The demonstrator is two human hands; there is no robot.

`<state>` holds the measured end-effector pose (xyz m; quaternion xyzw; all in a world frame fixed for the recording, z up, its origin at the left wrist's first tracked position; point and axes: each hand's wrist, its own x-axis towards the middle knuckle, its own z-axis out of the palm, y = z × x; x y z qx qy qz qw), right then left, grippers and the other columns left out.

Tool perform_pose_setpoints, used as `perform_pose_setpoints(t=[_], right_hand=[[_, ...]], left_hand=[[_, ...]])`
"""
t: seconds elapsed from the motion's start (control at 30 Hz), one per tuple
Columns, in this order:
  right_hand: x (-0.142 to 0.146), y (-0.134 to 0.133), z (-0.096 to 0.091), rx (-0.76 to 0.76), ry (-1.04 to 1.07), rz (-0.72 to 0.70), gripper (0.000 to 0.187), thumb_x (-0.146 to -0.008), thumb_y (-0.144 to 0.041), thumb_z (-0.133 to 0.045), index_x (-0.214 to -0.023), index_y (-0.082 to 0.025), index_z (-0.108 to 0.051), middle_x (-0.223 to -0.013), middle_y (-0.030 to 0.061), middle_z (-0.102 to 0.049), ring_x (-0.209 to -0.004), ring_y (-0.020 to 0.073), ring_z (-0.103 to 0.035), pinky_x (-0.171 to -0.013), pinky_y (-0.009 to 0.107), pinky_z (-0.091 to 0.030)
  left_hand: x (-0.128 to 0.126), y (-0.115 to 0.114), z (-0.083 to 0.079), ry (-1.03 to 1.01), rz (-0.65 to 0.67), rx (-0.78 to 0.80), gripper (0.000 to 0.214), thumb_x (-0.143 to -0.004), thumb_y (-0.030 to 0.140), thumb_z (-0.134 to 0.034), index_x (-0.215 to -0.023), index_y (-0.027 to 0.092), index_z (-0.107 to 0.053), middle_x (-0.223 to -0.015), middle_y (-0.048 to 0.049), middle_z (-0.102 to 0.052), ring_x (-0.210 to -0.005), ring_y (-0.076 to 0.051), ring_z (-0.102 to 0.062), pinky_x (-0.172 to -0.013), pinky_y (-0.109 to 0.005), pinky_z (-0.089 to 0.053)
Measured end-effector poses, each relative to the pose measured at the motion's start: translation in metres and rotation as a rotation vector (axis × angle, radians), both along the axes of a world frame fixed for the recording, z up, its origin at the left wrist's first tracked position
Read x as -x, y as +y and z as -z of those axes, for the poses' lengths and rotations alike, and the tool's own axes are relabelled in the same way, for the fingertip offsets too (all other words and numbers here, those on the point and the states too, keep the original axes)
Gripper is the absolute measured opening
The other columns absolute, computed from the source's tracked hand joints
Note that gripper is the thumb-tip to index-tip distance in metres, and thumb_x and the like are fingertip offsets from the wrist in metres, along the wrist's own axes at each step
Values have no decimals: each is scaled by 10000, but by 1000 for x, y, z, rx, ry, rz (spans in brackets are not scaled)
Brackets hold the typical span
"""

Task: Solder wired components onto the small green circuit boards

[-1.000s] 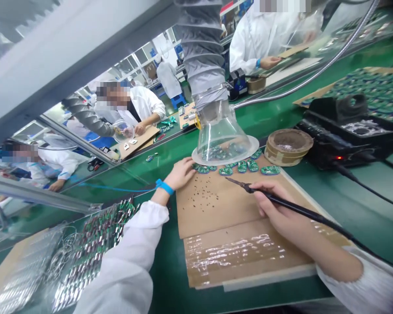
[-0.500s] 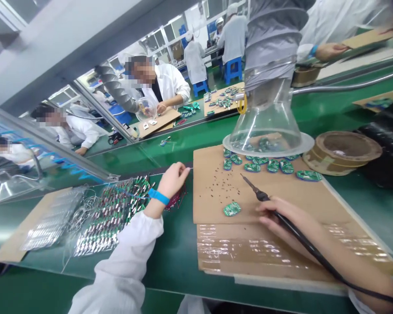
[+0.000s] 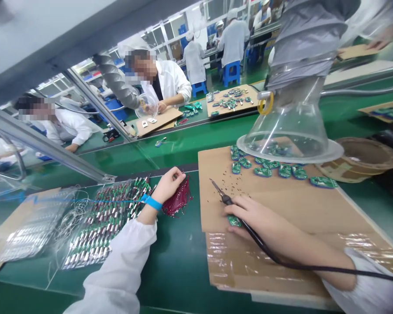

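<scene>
My right hand grips a black soldering iron, tip pointing up-left over the cardboard sheet. Its fingers rest on a small green circuit board, mostly hidden under them. My left hand, with a blue wrist strap, is closed in a pinch above a bundle of red wires on the green belt, just left of the cardboard. What the pinched fingers hold is too small to make out.
A clear fume hood hangs over several green boards at the cardboard's far edge. A brown round holder stands right. Trays of components lie left. Co-workers in white coats sit across the belt.
My left hand moved from the boards under the hood to the red wires on the left. One green board came to the near cardboard; my right hand slid left onto it with the iron.
</scene>
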<state>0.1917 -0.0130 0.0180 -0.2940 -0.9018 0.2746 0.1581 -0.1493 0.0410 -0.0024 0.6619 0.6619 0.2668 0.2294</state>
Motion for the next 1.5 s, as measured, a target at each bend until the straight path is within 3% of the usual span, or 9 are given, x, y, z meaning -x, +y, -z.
perform_pose_setpoints(t=[0.2,0.43,0.7,0.9,1.07,1.17,1.3,1.4,1.5], right_hand=[[-31,29,27,-82,86,222,304,-998,-424,-594,-1262,-275,-612,-1252,94,-654,-1137,282,-671,-930,433,-581],[-38,26,59,-185,144,345,305,-951,-412,-650,-1226,-282,-669,-1226,122,-684,-1121,317,-694,-895,457,-614],[-40,21,51,-145,137,284,299,-998,-369,-592,-1291,-309,-600,-1257,110,-642,-1178,305,-650,-941,483,-582],[-39,14,38,-136,135,269,277,-1000,-333,-587,-1274,-293,-592,-1209,102,-644,-1122,289,-657,-915,464,-575],[-41,13,35,-104,140,248,288,-1008,-323,-574,-1294,-292,-579,-1219,101,-628,-1144,287,-634,-932,459,-560],[-40,14,38,-96,136,256,295,-1009,-338,-581,-1300,-290,-579,-1201,98,-617,-1122,287,-626,-925,464,-554],[-37,17,44,-126,175,277,343,-985,-353,-637,-1313,-273,-576,-1160,95,-610,-1075,277,-620,-914,455,-552],[-42,18,42,-152,229,296,344,-977,-345,-655,-1303,-263,-578,-1112,88,-613,-1018,258,-632,-877,425,-557],[-54,15,36,-166,292,337,232,-998,-263,-611,-1229,-266,-608,-1038,66,-641,-937,223,-660,-831,382,-556]], left_hand=[[11,-8,1,-80,-47,-31,265,-980,459,-514,-927,203,-561,-738,20,-585,-696,-163,-601,-706,-266,-457],[11,-11,-9,5,37,45,279,-1004,445,-483,-894,201,-563,-666,30,-582,-616,-160,-554,-643,-270,-417],[-5,-16,-46,181,153,83,207,-971,354,-529,-875,206,-637,-820,-5,-693,-761,-182,-633,-723,-285,-452],[-9,-11,-37,260,79,132,93,-875,200,-537,-861,202,-629,-790,-4,-717,-679,-176,-672,-704,-298,-484],[2,-5,-40,259,14,149,121,-869,242,-583,-928,178,-668,-855,-65,-749,-771,-219,-717,-731,-330,-539],[-21,-9,-47,155,61,154,217,-923,309,-579,-1065,178,-678,-941,-76,-756,-830,-206,-725,-799,-334,-565],[-89,-21,-39,-178,389,360,201,-973,349,-556,-1033,180,-646,-804,-28,-720,-690,-153,-696,-683,-268,-564],[-133,-30,-24,-140,574,315,145,-985,312,-555,-997,190,-633,-786,-3,-701,-659,-128,-647,-645,-239,-511],[-149,-35,-12,-115,573,227,159,-1011,314,-541,-989,193,-642,-778,6,-694,-657,-123,-629,-642,-239,-485]])
